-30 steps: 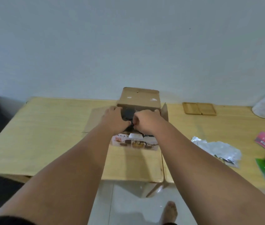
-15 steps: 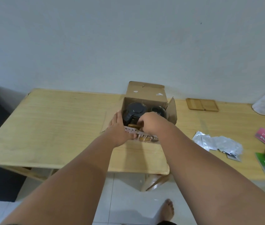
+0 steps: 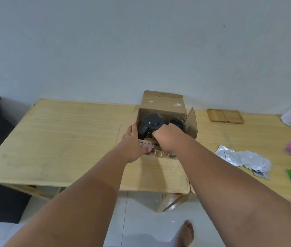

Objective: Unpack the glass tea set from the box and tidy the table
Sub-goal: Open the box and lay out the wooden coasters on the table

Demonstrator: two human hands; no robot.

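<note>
Teapot [image 3: 151, 124] sits upright in box [image 3: 162, 106], just beyond our hands – lid up, so lift goes straight up. R hand [image 3: 167, 138] curled in beside it, grip unclear; L hand [image 3: 133, 141] flat, bracing box wall.

Both arms reach forward, left hand [image 3: 135, 141] flat and open, right hand [image 3: 167, 138] curled into a fist.

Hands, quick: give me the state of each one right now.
Left hand: open, palm flat against the left outside wall of the cardboard box.
Right hand: fingers curled inside the box beside the teapot; what it grips cannot be told.
</note>
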